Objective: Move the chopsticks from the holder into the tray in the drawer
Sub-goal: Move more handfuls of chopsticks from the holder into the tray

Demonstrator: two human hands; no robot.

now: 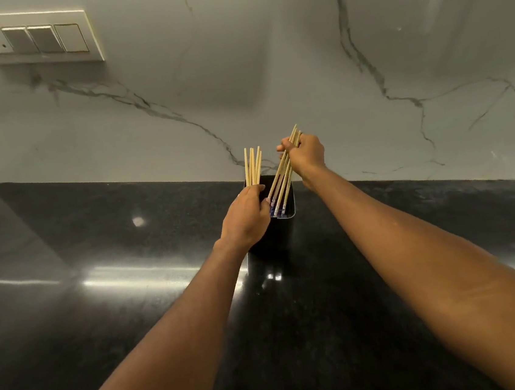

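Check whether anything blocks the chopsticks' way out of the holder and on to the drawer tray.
Nothing visible does. The left hand and right hand each grip a bundle of chopsticks at the holder's open top, with nothing over them. The drawer and tray are out of view, so that stretch cannot be judged.

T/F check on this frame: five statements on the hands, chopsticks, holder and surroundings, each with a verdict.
1. The left hand grips a bundle of chopsticks. True.
2. The right hand is empty. False: it grips a tilted bundle.
3. The holder is white. False: it is black and stands on a dark countertop.
4. A switch panel sits on the wall at upper left. True.
5. The drawer with its tray is in view. False: neither shows in this view.
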